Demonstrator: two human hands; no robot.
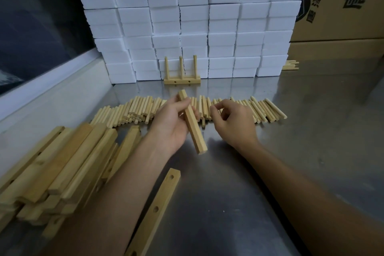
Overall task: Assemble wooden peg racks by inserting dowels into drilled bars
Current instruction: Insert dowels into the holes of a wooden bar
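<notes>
Left hand (172, 124) gripping drilled bar (192, 124), right hand (232, 122) over dowels (143, 108)

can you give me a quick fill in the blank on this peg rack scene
1. The left hand holds a wooden ____.
2. The finished rack by the white blocks has ____ upright dowels.
3. The right hand reaches over the row of ____.

Missing words: bar; three; dowels
</notes>
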